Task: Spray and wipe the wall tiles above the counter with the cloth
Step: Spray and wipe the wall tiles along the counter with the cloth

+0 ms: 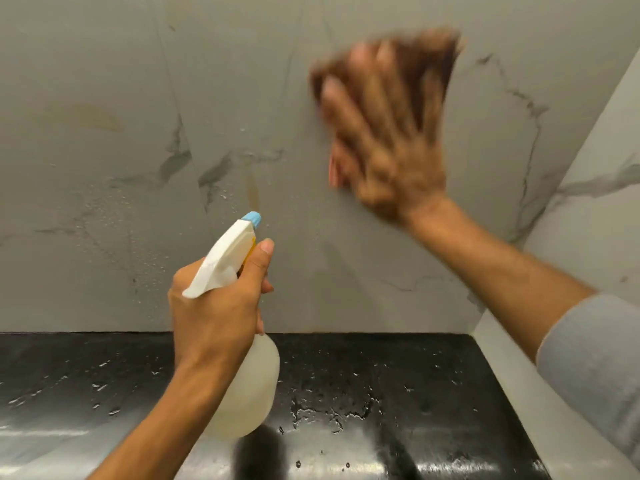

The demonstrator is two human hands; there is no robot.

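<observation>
Here the left hand [221, 306] grips a cloudy spray bottle [251, 386], contents unclear, while the right hand [391, 147], fingers spread, presses a cloth [431, 67] to the wall tiles [138, 98].

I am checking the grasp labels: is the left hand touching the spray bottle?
Touching. The head view shows the left hand with its fingers curled round the neck of the spray bottle, just below the white spray head.
</observation>
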